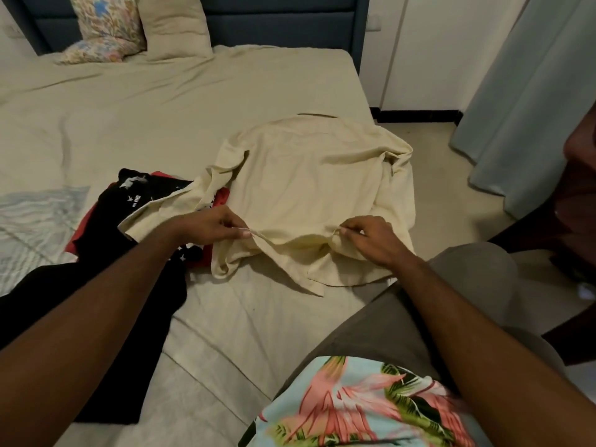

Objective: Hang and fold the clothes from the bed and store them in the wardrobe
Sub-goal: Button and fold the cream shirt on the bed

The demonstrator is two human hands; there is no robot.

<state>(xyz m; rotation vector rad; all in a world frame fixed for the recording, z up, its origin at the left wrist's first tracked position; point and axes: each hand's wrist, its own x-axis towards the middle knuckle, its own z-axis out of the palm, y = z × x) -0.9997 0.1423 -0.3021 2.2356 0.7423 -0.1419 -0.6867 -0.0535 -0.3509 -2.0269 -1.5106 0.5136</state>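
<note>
A cream shirt [309,185] lies spread on the bed [129,117] near its right edge, part of it hanging over the side. My left hand [213,227] pinches a fold of the shirt's near edge. My right hand [367,237] pinches the same edge a little to the right. Left of the shirt a pile of black and red clothes [129,214] lies on the bed, partly under the shirt's sleeve and my left forearm.
Two pillows [138,27] lean on the dark blue headboard [277,21] at the back. A pale blue curtain [522,91] hangs at the right. Dark wooden furniture [574,227] stands at the right edge. My knee in grey trousers [451,301] is beside the bed.
</note>
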